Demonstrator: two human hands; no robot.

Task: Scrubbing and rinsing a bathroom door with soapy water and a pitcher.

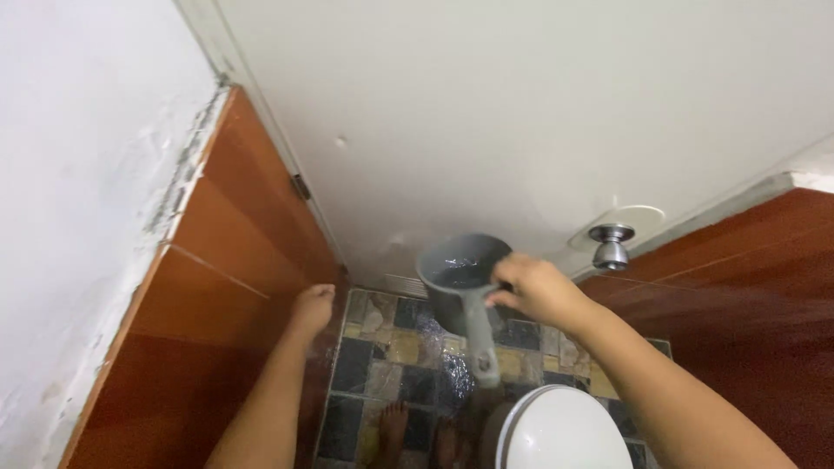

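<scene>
My right hand [537, 291] grips a grey plastic water dipper [458, 276] at the top of its handle, holding it above the wet floor in front of a white door [521, 113]. The dipper holds a little water and its handle points down toward me. My left hand [311, 308] is loosely closed, holds nothing and rests near the brown tiled wall [226, 287] on the left.
A white toilet [560, 430] sits at the bottom right. A metal door knob [611, 245] sticks out of the door. The floor has wet stone-pattern tiles [395, 356]. My bare feet [417, 434] stand beside the toilet. Brown tiled walls close in on both sides.
</scene>
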